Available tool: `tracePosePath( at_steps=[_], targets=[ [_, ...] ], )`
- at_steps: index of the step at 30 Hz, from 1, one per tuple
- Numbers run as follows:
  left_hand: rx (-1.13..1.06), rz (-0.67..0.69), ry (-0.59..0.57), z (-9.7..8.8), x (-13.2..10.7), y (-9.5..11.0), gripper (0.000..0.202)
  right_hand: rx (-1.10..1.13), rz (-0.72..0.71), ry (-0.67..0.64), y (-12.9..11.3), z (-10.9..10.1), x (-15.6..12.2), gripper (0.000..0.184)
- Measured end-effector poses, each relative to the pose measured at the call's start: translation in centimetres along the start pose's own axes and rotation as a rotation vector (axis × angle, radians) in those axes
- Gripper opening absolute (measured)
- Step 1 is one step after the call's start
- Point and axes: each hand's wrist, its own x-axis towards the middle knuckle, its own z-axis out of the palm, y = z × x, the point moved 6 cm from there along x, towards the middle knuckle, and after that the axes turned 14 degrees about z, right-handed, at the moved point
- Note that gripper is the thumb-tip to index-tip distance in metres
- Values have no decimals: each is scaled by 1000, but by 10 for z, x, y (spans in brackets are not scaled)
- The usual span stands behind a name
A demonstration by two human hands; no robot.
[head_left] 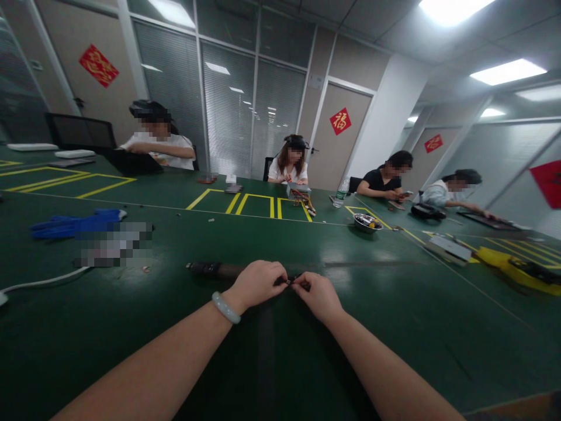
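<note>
My left hand (259,284), with a pale bangle on its wrist, is closed in a pinch just above the table. Opposite it, the fingers of my right hand (319,297) are pinched too, and the fingertips of both hands nearly meet. Between them is a small dark part with a brassy spot (288,282), too small to name and partly covered by the fingers. A long dark cylindrical tool (213,269) lies on the green table (175,333) behind my left hand, its narrow tip pointing left and its right end hidden.
Blue gloves (76,224) and a blurred-out flat object (114,245) with a white cable (46,281) lie left. A metal bowl (367,224), water bottle (340,193), open white box (447,249) and yellow bag (512,269) stand right. Several people work across the table.
</note>
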Motion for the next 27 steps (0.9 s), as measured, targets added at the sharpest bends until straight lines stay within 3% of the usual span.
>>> tracePosePath(
  at_steps=[10,20,27],
  targets=[
    [28,-33,-17,6,-1,-3,10,-99,-43,78,-4,6,3,8],
    [60,-53,-66,7,-1,-2,10,-536,-342,215,-22,12,-4,18],
    [35,-41,-54,2,-1,2,22,-485,-379,125,-16,25,6,17]
  ],
)
